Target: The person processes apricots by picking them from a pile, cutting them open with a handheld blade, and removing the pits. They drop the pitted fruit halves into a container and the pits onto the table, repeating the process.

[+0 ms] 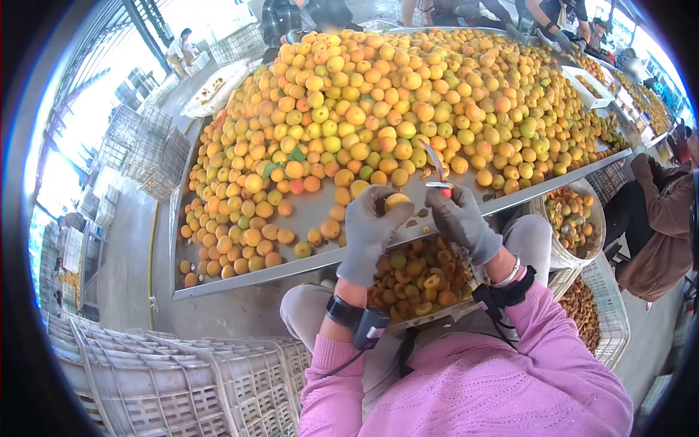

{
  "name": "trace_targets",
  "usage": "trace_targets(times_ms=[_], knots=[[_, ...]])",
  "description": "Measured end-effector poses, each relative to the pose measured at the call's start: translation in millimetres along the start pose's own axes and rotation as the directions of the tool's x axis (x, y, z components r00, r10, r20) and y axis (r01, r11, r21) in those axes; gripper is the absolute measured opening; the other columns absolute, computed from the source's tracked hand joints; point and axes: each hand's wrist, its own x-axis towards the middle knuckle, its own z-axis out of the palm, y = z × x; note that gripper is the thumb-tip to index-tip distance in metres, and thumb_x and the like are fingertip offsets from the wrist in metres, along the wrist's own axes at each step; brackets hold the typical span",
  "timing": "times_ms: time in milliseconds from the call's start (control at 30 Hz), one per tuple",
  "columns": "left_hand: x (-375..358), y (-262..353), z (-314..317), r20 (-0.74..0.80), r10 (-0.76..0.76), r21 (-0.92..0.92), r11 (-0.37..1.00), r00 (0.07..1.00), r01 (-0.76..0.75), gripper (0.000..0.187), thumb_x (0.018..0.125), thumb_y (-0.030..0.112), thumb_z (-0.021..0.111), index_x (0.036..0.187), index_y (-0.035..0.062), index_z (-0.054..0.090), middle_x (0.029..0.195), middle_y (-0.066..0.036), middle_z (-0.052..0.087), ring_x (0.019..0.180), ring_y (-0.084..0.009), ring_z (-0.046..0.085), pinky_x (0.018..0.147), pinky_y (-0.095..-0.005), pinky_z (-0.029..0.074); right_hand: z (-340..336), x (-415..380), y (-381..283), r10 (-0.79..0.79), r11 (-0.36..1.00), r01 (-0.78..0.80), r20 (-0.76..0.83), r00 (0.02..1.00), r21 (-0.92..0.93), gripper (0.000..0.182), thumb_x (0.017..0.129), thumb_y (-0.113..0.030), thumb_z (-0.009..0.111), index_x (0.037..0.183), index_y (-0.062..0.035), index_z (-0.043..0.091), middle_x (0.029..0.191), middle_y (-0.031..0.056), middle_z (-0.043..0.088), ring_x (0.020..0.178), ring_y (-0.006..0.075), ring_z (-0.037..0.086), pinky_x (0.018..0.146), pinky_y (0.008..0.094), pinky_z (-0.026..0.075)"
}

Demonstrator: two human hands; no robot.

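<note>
My left hand (370,231), in a grey glove, is closed on a yellow-orange apricot (397,202) at the near edge of the metal table (314,210). Close beside it, my right hand (464,224), gloved as well, grips a small knife (435,160) with a red handle. The blade points up and away from me, apart from the apricot. A large heap of whole apricots (364,109) covers much of the tabletop. Below my hands, halved apricots (415,284) lie in a container at my lap. Small dark bits rest on the table edge between my hands.
On the right stand a white bucket (559,255) of apricot pieces and a crate (615,313) with brown pits. Stacked plastic crates (182,371) fill the lower left. Co-workers sit at the far side, and a person in a brown top (666,218) sits right.
</note>
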Motion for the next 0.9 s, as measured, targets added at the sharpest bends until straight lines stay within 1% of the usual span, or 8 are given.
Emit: trace_targets(times_ms=[233,367,433,567,667,833,867,900], knots=[[-19.6,9.1,11.9,-0.005,0.13,-0.15,0.98,0.991,-0.129,0.029,0.086,0.003,0.065,0.115,-0.001,0.064,0.084,-0.002,0.062,0.068,-0.0072,0.054,0.066,-0.0215,0.048,21.3,3.6,-7.1,-0.05,0.976,0.066,-0.084,0.995,0.205,0.026,0.096,-0.029,0.061,0.103,-0.0044,0.058,0.073,-0.0043,0.051,0.064,0.0022,0.045,0.054,0.0198,0.035],[-16.7,-4.3,15.0,-0.022,0.481,0.232,0.855,0.876,-0.464,0.025,0.097,0.011,0.057,0.118,-0.0022,0.059,0.091,-0.011,0.063,0.077,-0.0161,0.064,0.068,-0.0285,0.053,31.4,8.9,-4.2,-0.141,0.987,0.149,-0.121,0.983,0.062,0.026,0.095,-0.029,0.061,0.097,-0.0027,0.06,0.071,-0.0028,0.052,0.065,0.0063,0.047,0.056,0.0248,0.039],[-17.9,-23.0,20.5,-0.059,0.257,0.204,0.949,0.965,-0.24,0.026,0.099,0.018,0.053,0.115,-0.0022,0.06,0.089,-0.012,0.064,0.081,-0.0185,0.065,0.067,-0.0328,0.051,33.2,21.8,15.6,-0.511,0.847,0.422,-0.278,0.813,-0.325,0.025,0.093,-0.026,0.063,0.09,-0.0021,0.06,0.062,0.0022,0.051,0.055,0.0134,0.047,0.052,0.0322,0.039],[-26.2,-22.6,29.2,-0.117,0.21,0.295,0.941,0.971,-0.168,0.029,0.102,0.023,0.049,0.111,-0.0026,0.06,0.086,-0.009,0.065,0.077,-0.019,0.063,0.066,-0.0353,0.048,36.9,29.8,22.7,-0.596,0.769,0.439,-0.272,0.756,-0.465,0.02,0.089,-0.023,0.066,0.089,-0.0029,0.062,0.061,0.0087,0.051,0.052,0.0235,0.047,0.052,0.0383,0.04],[-16.4,-53.6,30.5,-0.157,0.01,-0.157,0.987,0.988,-0.035,0.028,0.104,0.023,0.046,0.107,-0.0013,0.06,0.083,-0.003,0.062,0.071,-0.0178,0.057,0.065,-0.0338,0.047,38.9,24.6,9.0,-0.688,0.59,0.459,-0.117,0.716,-0.664,0.015,0.084,-0.011,0.07,0.079,-0.0023,0.059,0.066,0.0055,0.05,0.06,0.0128,0.046,0.055,0.0299,0.038],[-27.8,-29.3,20.5,0.123,-0.403,-0.726,0.587,0.907,0.359,0.023,0.1,0.024,0.055,0.109,0.0027,0.058,0.081,-0.005,0.059,0.076,-0.023,0.057,0.073,-0.0349,0.048,33.8,29.6,1.1,-0.764,0.373,0.602,0.134,0.631,-0.706,0.02,0.072,-0.014,0.075,0.071,-0.0082,0.056,0.064,0.0114,0.052,0.058,0.0338,0.055,0.05,0.0391,0.04],[-30.7,-27.5,16.7,-0.019,0.026,-0.299,0.954,0.999,-0.031,0.026,0.095,0.024,0.061,0.109,0.0019,0.057,0.084,-0.009,0.06,0.078,-0.0277,0.057,0.074,-0.0378,0.048,28.7,33.9,4.0,-0.741,0.308,0.624,0.23,0.63,-0.718,0.018,0.072,-0.019,0.075,0.078,-0.0104,0.061,0.068,0.0115,0.056,0.06,0.033,0.057,0.053,0.0397,0.043],[-32.2,-22.8,12.8,0.079,0.467,0.217,0.854,0.881,-0.472,0.032,0.09,0.024,0.068,0.109,0.0012,0.057,0.087,-0.013,0.061,0.08,-0.0325,0.057,0.075,-0.0408,0.048,23.4,36.2,4.1,-0.712,0.241,0.643,0.319,0.626,-0.727,0.02,0.072,-0.023,0.076,0.086,-0.0125,0.066,0.072,0.0117,0.06,0.061,0.0323,0.059,0.056,0.0404,0.046]])
